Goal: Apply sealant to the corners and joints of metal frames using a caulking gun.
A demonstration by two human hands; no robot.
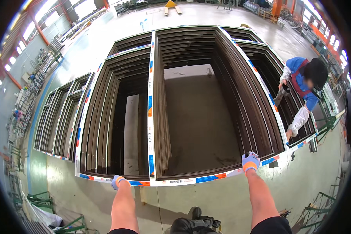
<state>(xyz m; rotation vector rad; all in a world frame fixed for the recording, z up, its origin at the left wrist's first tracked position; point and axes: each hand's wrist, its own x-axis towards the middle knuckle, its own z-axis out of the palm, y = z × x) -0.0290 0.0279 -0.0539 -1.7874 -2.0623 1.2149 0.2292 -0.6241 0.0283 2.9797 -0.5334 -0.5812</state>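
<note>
A stack of large dark window frames (150, 117) lies before me, its top one faced with white film patterned in blue and orange. My left hand (120, 182), in a light purple glove with an orange cuff, is closed on the near edge, left of the middle. Further right, my right hand (251, 161), gloved alike, has its fingers curled over the same near edge. Both arms reach forward, well apart. At the right side a co-worker (302, 80) in blue bends over the stack. One of that person's hands holds a dark tool (286, 89); the other touches the frame near its right corner.
Another stack of frames (52, 124) stands at the left. A yellow pallet jack (171, 4) is on the floor at the far side. Green metal stands (72, 225) are at lower left, and a green trestle (333, 123) is behind the co-worker. Racks of profiles line the left wall.
</note>
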